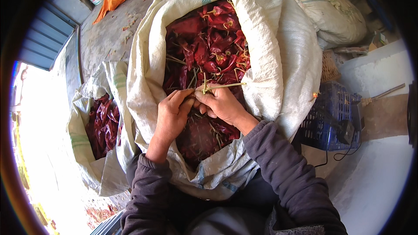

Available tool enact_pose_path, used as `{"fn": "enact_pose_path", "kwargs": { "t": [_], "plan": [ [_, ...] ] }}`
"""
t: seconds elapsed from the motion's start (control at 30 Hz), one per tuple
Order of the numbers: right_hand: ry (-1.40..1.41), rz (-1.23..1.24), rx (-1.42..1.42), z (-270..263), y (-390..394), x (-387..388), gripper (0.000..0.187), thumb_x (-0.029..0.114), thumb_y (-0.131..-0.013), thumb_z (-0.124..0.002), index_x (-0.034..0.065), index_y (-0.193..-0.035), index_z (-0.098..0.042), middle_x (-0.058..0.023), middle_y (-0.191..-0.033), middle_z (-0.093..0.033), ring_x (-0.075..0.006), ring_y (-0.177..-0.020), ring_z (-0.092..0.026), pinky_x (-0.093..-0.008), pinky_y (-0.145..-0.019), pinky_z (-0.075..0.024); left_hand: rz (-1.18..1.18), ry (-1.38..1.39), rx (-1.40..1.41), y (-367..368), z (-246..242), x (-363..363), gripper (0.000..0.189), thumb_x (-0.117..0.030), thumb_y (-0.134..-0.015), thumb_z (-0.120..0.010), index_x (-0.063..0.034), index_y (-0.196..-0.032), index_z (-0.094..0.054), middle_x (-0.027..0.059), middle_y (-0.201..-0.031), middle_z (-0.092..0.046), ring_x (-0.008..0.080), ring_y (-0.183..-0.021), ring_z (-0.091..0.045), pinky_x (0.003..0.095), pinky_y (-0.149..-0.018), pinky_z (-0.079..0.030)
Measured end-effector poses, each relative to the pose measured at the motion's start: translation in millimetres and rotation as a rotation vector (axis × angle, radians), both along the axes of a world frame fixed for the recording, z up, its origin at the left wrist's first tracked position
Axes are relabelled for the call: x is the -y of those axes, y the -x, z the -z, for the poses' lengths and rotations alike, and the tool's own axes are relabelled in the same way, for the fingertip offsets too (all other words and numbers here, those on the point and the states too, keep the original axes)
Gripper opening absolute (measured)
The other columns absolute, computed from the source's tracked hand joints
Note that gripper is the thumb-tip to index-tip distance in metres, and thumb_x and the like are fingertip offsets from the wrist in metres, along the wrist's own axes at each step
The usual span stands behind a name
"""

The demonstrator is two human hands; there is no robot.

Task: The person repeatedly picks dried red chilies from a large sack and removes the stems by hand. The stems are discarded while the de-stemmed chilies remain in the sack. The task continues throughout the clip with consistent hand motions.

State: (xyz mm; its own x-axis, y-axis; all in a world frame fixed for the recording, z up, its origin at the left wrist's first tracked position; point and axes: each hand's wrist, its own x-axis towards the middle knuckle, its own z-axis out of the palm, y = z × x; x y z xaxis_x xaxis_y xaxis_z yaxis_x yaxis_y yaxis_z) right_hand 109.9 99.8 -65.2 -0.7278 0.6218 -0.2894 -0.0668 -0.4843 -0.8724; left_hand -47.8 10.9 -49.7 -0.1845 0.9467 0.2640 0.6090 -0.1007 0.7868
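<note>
A large white woven sack (264, 39) stands open before me with its rim rolled outward. Dried red chili peppers (209, 45) with pale stems fill it. Over the peppers my two hands meet, fingertips close together. My right hand (222, 102) pinches a dry, branched chili stalk (225, 86) between thumb and fingers; one end points right, towards the sack's rim. My left hand (174, 111) has its thumb and forefinger closed at the stalk's left end, and what lies between those fingertips is hidden.
A smaller open sack (78, 137) at the left holds more dried red peppers (104, 125). On the right are a blue plastic crate (336, 114) with a black cable and a wooden stick (388, 91). A full white sack (326, 9) lies behind, and an orange cloth (116, 0) at the upper left.
</note>
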Motion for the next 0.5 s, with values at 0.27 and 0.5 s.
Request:
{"fn": "enact_pose_path", "kwargs": {
  "t": [0.27, 0.5],
  "plan": [
    [-0.013, 0.099, 0.089, -11.6, -1.2, -7.3, 0.017, 0.014, -0.100, -0.055, 0.0014, -0.110, -0.062, -0.0031, -0.084, -0.063, -0.0050, -0.062, -0.054, -0.0195, -0.047, -0.0395, -0.219, 0.181, 0.258, 22.5, -12.4, -0.6, 0.024, -0.009, -0.087, -0.072, 0.0003, -0.107, -0.065, 0.0125, -0.089, -0.071, 0.0174, -0.083, -0.068, 0.0299, -0.079, -0.053],
    [-0.047, 0.103, 0.070, -16.6, -7.7, -11.8, 0.022, 0.025, -0.102, -0.058, 0.0033, -0.099, -0.062, 0.0023, -0.072, -0.054, -0.0033, -0.056, -0.048, -0.0189, -0.044, -0.0350, -0.047, 0.568, -0.455, 17.8, 15.7, 2.7, 0.037, -0.023, -0.076, -0.080, -0.0030, -0.101, -0.063, 0.0212, -0.085, -0.070, 0.0407, -0.083, -0.068, 0.0483, -0.073, -0.054]
  ]
}}
